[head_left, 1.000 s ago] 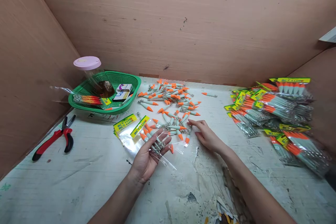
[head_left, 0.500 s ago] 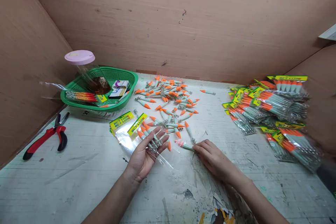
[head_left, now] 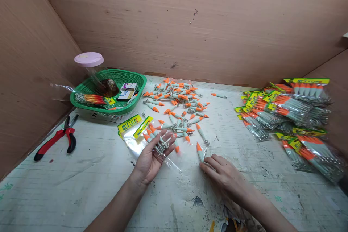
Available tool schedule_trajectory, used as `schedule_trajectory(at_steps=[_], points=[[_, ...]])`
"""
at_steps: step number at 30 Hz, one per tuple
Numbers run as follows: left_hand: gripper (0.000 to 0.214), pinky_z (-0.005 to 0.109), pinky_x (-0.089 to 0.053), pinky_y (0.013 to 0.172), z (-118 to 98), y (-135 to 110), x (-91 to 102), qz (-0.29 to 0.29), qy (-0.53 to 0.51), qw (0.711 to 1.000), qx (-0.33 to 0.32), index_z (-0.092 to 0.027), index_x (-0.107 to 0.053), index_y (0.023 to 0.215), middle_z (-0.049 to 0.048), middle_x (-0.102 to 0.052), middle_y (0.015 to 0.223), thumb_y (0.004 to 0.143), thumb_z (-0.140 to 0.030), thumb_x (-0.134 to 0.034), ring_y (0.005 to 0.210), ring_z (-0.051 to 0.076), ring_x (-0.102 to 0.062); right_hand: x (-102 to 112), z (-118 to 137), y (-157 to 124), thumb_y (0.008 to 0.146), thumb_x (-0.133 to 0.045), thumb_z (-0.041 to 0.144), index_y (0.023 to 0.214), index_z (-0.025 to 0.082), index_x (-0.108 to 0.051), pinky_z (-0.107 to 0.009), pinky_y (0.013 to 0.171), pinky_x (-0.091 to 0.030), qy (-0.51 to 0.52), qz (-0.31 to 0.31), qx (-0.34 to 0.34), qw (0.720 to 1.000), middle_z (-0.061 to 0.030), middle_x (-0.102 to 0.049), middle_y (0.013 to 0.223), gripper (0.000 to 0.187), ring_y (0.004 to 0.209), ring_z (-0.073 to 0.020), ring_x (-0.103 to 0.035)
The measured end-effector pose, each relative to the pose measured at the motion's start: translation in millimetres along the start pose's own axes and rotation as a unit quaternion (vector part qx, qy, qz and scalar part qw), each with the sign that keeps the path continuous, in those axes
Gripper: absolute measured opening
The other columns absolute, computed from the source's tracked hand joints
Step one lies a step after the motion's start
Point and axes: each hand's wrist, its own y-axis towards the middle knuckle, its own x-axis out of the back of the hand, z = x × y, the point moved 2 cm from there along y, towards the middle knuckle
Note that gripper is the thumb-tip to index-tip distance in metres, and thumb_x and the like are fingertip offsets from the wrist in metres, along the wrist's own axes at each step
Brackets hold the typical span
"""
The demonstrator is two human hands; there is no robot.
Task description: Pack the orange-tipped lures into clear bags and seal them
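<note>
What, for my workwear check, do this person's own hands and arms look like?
The left hand and right hand are bare: no gloves or rings show. The left forearm and right forearm show no sleeve, watch or bracelet within the picture.

The right hand (head_left: 221,174) hides the tail of the lure (head_left: 200,151) it pinches, and both forearms (head_left: 119,203) run off the bottom edge. Print on the box (head_left: 127,90) in the basket (head_left: 125,110) is too small to read. Upper packs (head_left: 290,105) partly cover those beneath, and the right edge cuts off a dark thing (head_left: 344,185).
</note>
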Motion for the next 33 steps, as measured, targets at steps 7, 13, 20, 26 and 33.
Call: schedule_trajectory(at_steps=[7, 13, 20, 26, 33], points=[[0.031, 0.031, -0.059, 0.073, 1.0, 0.0, -0.8, -0.002, -0.002, 1.0, 0.004, -0.013, -0.057, 0.116, 0.0106, -0.07, 0.103, 0.086, -0.018, -0.053, 0.09, 0.022, -0.069, -3.1, 14.1, -2.0, 0.076, -0.053, 0.014, 0.109, 0.015, -0.052, -0.03, 0.067, -0.05, 0.12, -0.007, -0.094, 0.988, -0.0089, -0.059, 0.092, 0.033, 0.082, -0.0203, -0.056], [0.027, 0.032, -0.059, 0.073, 2.3, 1.1, 0.6, -0.003, -0.002, 1.0, 0.003, -0.012, -0.059, 0.111, 0.0111, -0.07, 0.104, 0.085, -0.017, -0.054, 0.091, 0.022, -0.068, -18.0, 26.3, 4.7, 0.085, -0.054, 0.02, 0.107, 0.016, -0.053, -0.03, 0.065, -0.048, 0.128, -0.071, -0.11, 0.983, -0.0081, -0.059, 0.089, 0.023, 0.078, -0.0188, -0.055], [0.024, 0.032, -0.058, 0.074, 2.4, 0.5, 1.1, -0.003, 0.004, 1.0, 0.002, -0.012, -0.061, 0.107, 0.0108, -0.069, 0.106, 0.084, -0.017, -0.055, 0.092, 0.023, -0.068, -17.9, 34.2, 15.6, 0.088, -0.046, 0.015, 0.099, 0.016, -0.057, -0.029, 0.062, -0.048, 0.119, -0.123, -0.104, 0.98, -0.0066, -0.059, 0.08, 0.015, 0.071, -0.0172, -0.056], [0.025, 0.033, -0.059, 0.072, 3.4, 1.9, 2.2, -0.009, 0.009, 1.0, 0.001, -0.01, -0.061, 0.106, 0.0127, -0.068, 0.106, 0.083, -0.018, -0.057, 0.089, 0.024, -0.068, 14.5, 5.9, -5.1, 0.088, -0.051, 0.016, 0.112, 0.02, -0.055, -0.03, 0.067, -0.05, 0.139, -0.184, -0.116, 0.966, -0.008, -0.063, 0.091, 0.025, 0.081, -0.0179, -0.058], [0.024, 0.033, -0.059, 0.073, 5.5, 1.1, 2.9, -0.005, 0.017, 1.0, 0.007, -0.01, -0.061, 0.106, 0.0125, -0.069, 0.103, 0.084, -0.019, -0.056, 0.089, 0.024, -0.068, 24.4, -7.5, -7.0, 0.09, -0.048, 0.016, 0.093, 0.02, -0.059, -0.027, 0.057, -0.046, 0.065, -0.151, -0.1, 0.981, -0.0068, -0.059, 0.082, 0.013, 0.072, -0.0167, -0.054]])
